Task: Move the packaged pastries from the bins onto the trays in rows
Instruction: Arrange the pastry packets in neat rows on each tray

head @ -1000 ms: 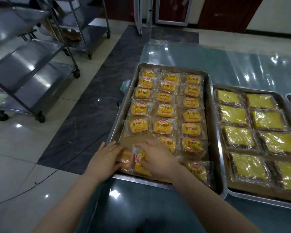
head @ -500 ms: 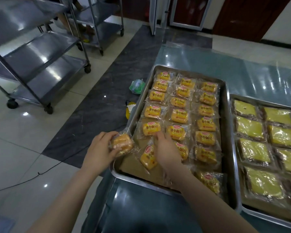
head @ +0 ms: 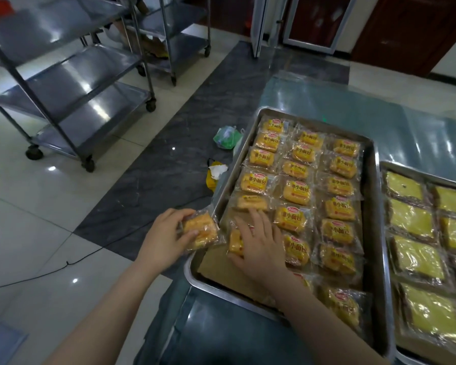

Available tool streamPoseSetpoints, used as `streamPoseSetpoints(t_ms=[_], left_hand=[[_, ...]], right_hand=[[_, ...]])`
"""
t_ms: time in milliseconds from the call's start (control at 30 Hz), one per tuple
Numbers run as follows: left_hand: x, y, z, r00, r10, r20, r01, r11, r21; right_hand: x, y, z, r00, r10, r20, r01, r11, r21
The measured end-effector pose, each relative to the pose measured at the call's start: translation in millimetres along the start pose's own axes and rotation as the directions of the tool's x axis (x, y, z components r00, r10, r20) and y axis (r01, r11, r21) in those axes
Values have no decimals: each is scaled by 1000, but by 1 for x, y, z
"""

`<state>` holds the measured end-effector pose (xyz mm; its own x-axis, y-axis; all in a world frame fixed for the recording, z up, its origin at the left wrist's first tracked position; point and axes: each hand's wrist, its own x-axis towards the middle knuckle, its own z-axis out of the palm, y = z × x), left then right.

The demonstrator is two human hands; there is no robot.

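The left hand (head: pixel 166 237) forms a closed grip: thumb and fingers curl round one held pastry packet (head: pixel 199 231), which hangs in the air just outside the left rim of the near tray (head: pixel 377 206), clear of the tray floor. This position appears to stage the packet beside the slot it is meant for. The right hand (head: pixel 258 243) shows a spread grip: its fingers lie flat and fanned over a loose pastry packet (head: pixel 234 242) immediately right of the held one, inside the tray, pressing it against the paper liner (head: pixel 213 270). Judged from the layout, the flat press serves to slide this packet into line with the left column. Ahead of the right grip, the rowed packets (head: pixel 295 191) fill three columns, label side up. Bare liner lies nearer the person than both grips, so the left column is not yet complete. To the right of both grips, a second tray (head: pixel 406 168) on the table (head: pixel 353 101) carries square yellow packets (head: pixel 416 259). No bin is in view.
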<state>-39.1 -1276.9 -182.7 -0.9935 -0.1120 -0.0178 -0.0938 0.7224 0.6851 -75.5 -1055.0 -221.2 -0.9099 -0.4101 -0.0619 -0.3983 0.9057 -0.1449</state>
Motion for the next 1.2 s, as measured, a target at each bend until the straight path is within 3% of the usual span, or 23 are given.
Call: streamPoseSetpoints(t_ms=[333,567,700,833,933,1033,1100,1200], left_hand=[[7,-4,-3,998,42,46,-41,999,-33],[13,4,0,988,112,108,-104,992,-78],[7,20,17,938,230,259,-228,973,-39],[-1,34,45,860,277,429,-331,942,55],[-8,41,53,884,235,403,-265,964,18],[-10,48,52,920,120,374,-67,986,-151],[-10,51,50,909,48,413,83,952,-294],[-17,57,49,867,-28,497,260,877,-404]], right_hand=[[44,-3,0,1000,4,4,-4,985,-171],[18,-1,-8,999,-39,-34,40,999,30],[-4,21,-19,994,62,-85,-45,981,191],[-19,38,-28,988,140,-68,-123,968,217],[-32,42,-35,976,167,-142,-117,944,309],[-43,43,-42,996,44,-78,-4,894,447],[-48,35,-48,998,-35,46,-1,785,619],[-50,23,-53,988,27,150,-141,532,835]])
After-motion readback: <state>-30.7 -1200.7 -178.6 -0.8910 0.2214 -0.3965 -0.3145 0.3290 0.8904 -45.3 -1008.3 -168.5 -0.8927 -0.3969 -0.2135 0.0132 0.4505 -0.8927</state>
